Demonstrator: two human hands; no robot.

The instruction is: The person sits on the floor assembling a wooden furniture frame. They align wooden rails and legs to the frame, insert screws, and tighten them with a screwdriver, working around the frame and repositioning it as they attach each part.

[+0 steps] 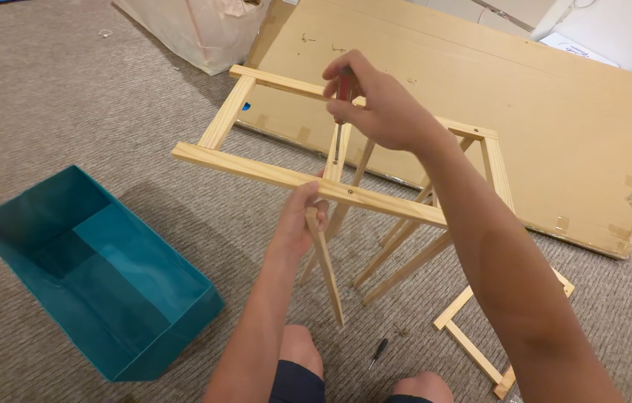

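With the wooden frame (346,175) partly joined above the carpet, the right hand (379,108) grips a red-handled screwdriver (342,112) at its crossbar, left hand (302,220) clasping a leg; another frame piece (480,351) lies unattached.

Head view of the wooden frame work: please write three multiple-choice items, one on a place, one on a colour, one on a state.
1. Where is the open fabric storage box?
A. on the carpet, left of the light wooden slat frame
B. on the flat cardboard sheet
C. on the frame

2. What colour is the box?
A. red
B. teal
C. white

3. What does the right hand hold?
A. nothing
B. a hammer
C. a red-handled screwdriver, tip on the frame

Answers: 1 A, it stands on carpet; 2 B, its walls are teal; 3 C, fingers wrap the handle while the left hand grips a slat.
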